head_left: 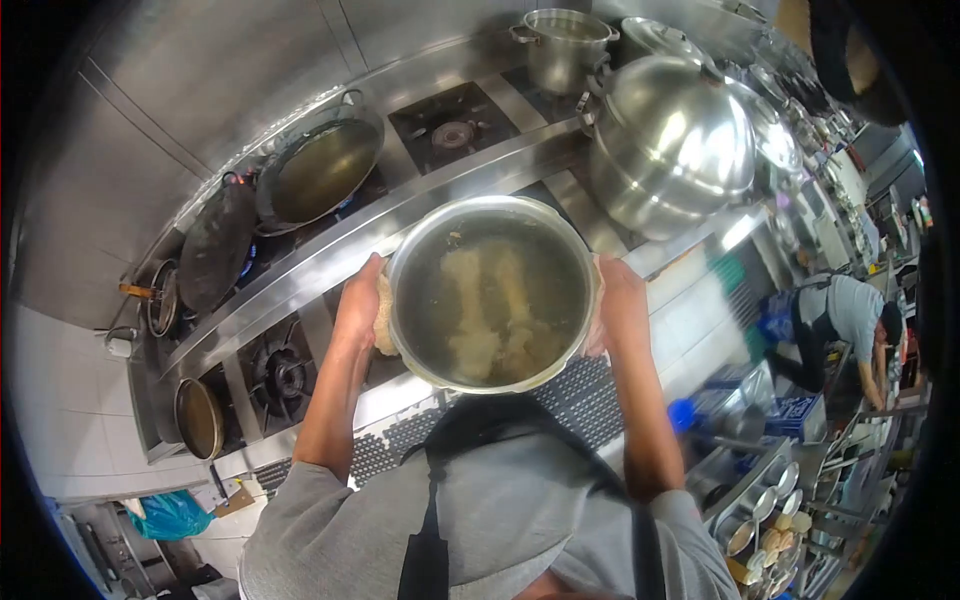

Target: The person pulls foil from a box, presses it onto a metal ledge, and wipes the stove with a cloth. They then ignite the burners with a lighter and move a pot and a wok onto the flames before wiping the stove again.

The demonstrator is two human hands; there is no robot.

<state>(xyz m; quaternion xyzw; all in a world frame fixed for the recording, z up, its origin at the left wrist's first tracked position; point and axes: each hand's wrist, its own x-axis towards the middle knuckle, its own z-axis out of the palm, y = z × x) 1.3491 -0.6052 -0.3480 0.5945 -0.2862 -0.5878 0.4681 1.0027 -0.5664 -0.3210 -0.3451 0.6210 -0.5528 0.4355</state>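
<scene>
Between my two hands is a large round metal pot (pixel 572 225), held in front of my chest at the stove's front edge. Cloudy liquid fills it, and large pale bones (pixel 510 285) lie under the surface. My left hand (pixel 360 300) is closed on the pot's left side, with a light cloth (pixel 384 318) between palm and metal. On the opposite side my right hand (pixel 622 300) grips in the same way, apparently over another cloth (pixel 597 310). The pot's handles are hidden by hands and cloths.
A gas range (pixel 400 208) runs along the wall. On it stand a wok of liquid (pixel 325 170), a dark pan (pixel 217 245), a small pan (pixel 199 418), a tall pot (pixel 567 55) and a big domed pot (pixel 670 140). A co-worker (pixel 845 315) bends at the right.
</scene>
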